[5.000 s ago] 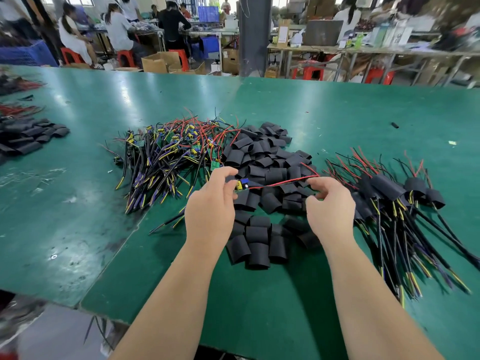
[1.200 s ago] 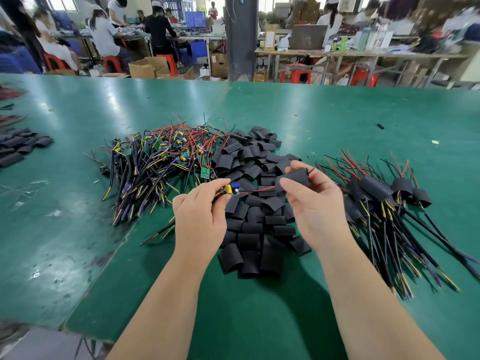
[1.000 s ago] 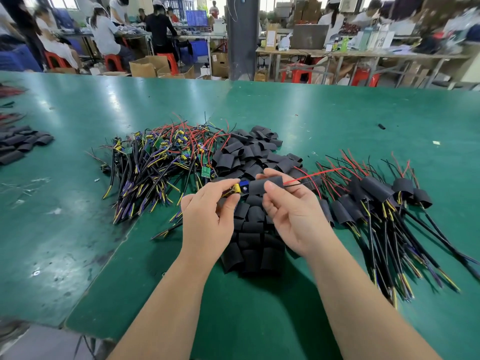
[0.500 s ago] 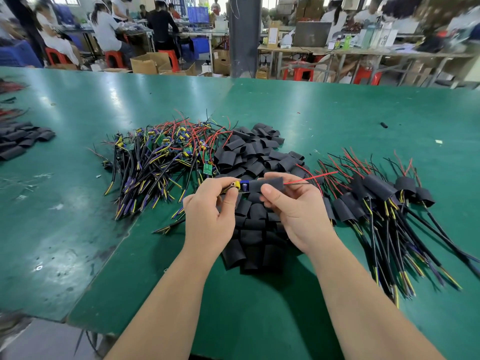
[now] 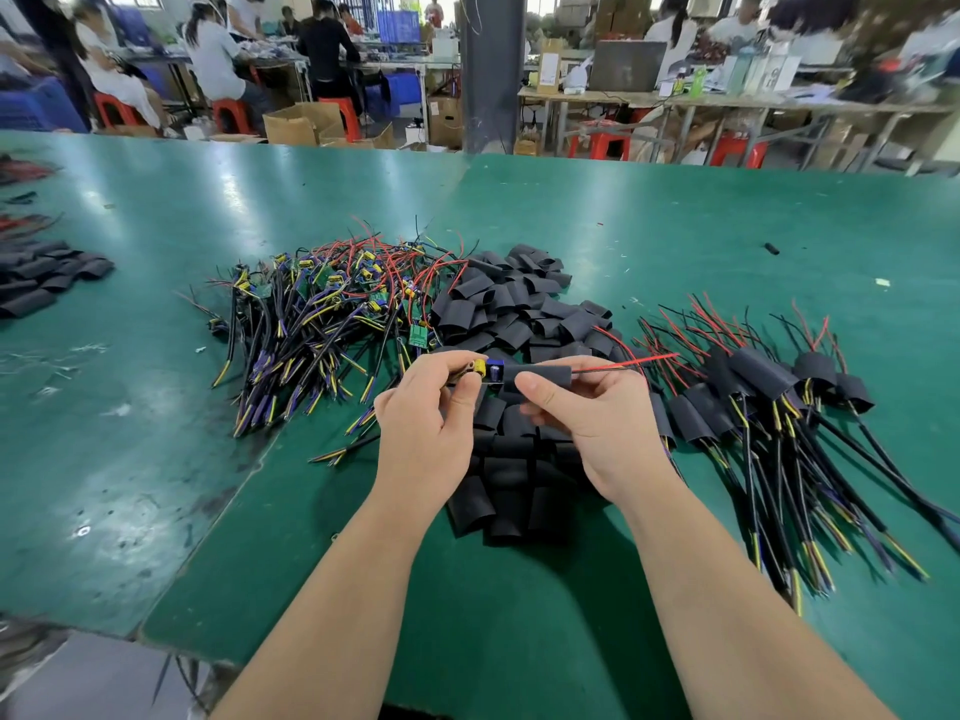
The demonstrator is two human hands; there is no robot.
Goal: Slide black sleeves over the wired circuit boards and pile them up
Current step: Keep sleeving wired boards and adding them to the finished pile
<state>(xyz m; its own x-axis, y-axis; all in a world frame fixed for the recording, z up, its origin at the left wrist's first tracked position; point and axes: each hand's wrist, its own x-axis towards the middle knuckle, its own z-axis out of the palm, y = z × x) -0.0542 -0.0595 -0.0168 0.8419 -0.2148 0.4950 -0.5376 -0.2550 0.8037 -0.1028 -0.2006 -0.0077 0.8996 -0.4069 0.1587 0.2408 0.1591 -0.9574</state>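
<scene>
Over the heap of loose black sleeves [image 5: 519, 314], the left hand [image 5: 431, 428] pinches a tiny, likely light and breakable wired circuit board [image 5: 485, 368] by its end. The right hand [image 5: 592, 423] pinches a soft black tube sleeve [image 5: 540, 375].

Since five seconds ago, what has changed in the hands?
The right hand took a black sleeve, threaded it over the red wire and slid it left to the circuit board. The left hand still pinches that board. The loose sleeve pile stayed put.
</scene>
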